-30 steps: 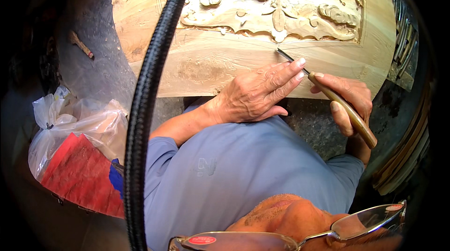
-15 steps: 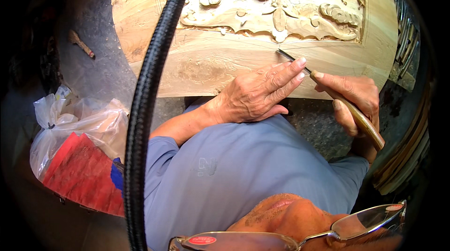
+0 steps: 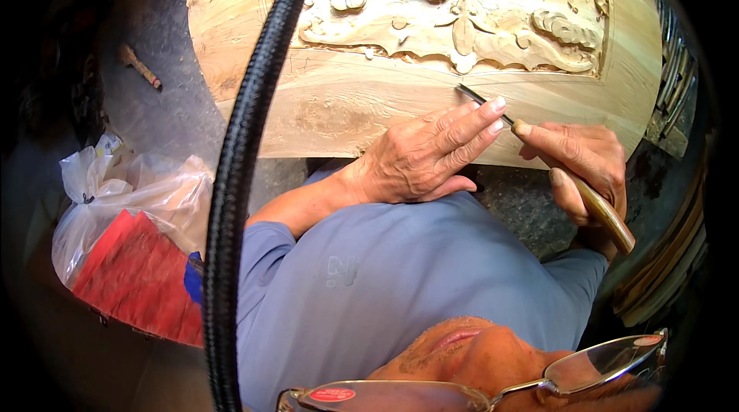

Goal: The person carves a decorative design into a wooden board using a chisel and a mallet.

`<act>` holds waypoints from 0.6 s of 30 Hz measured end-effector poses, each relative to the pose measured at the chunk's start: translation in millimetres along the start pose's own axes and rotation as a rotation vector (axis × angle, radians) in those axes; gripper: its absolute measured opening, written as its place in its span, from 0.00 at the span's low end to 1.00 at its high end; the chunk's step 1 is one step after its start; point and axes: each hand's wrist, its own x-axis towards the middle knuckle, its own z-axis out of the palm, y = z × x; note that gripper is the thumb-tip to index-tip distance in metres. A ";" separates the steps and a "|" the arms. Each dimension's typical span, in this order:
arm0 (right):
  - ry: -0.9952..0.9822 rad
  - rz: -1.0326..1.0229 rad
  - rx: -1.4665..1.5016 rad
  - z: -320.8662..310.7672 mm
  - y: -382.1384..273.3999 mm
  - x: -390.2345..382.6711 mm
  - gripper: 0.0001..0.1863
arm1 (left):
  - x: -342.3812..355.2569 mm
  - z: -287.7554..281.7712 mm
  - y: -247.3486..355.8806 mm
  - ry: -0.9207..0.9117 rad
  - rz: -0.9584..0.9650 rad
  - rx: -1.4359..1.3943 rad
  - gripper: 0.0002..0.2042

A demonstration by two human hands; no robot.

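Chisel point(image 3: 539, 154) sits low on the carved wooden panel point(image 3: 369, 96), blade tip on the plain band under the relief. My right hand point(image 3: 581, 169) has fingers clenched round its handle; my left hand point(image 3: 419, 154) lies flat, fingertips point(image 3: 496, 104) pressing the blade.

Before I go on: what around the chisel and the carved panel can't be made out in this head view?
- Chisel shaft: covered by the right hand.
- Blade tip: too small, by the left hand fingertips.
- Carved wooden panel: top cut off by the picture's edge; black hose crosses its left part.
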 end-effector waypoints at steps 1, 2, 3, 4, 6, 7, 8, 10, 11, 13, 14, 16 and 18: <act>-0.003 -0.011 0.016 0.4 3.7 0.7 0.23 | -1.4 0.9 0.4 -0.001 -0.005 0.017 0.39; 0.004 -0.009 0.021 0.1 2.9 0.0 0.23 | -0.7 1.0 -0.5 -0.001 0.006 0.024 0.39; 0.012 -0.008 0.026 -0.3 2.3 -0.5 0.23 | -0.2 1.2 -1.4 -0.001 0.017 0.032 0.39; 0.011 -0.007 0.031 -1.2 1.7 -0.7 0.23 | 0.5 1.2 -2.2 0.000 0.027 0.040 0.39; -0.011 -0.035 0.062 -3.3 8.5 1.8 0.23 | -0.8 1.9 -0.8 0.002 0.014 0.073 0.39; -0.021 -0.039 0.070 -3.9 11.9 2.6 0.23 | -1.6 2.1 0.1 0.003 0.008 0.089 0.39; -0.020 -0.030 0.066 -5.1 10.7 1.9 0.23 | -0.5 1.5 -0.5 -0.001 0.015 0.089 0.38; -0.006 0.002 0.055 -6.4 8.4 -0.8 0.24 | 1.7 0.1 -1.8 -0.008 0.032 0.088 0.38; -0.007 0.009 0.061 -5.2 13.1 -1.4 0.25 | 0.5 0.8 -1.2 -0.008 0.023 0.096 0.38; -0.014 -0.028 0.079 -4.6 21.4 0.8 0.25 | -1.5 2.0 -0.4 -0.009 0.008 0.111 0.38; -0.016 -0.066 0.088 -5.1 24.4 2.4 0.24 | -1.4 1.9 -0.4 -0.012 0.009 0.114 0.38; -0.011 -0.104 0.089 -4.8 26.3 2.8 0.25 | -0.5 1.1 -0.1 -0.019 0.010 0.120 0.38; 0.002 -0.105 0.073 -3.3 26.9 2.4 0.24 | 1.7 -0.4 0.3 -0.020 0.008 0.116 0.37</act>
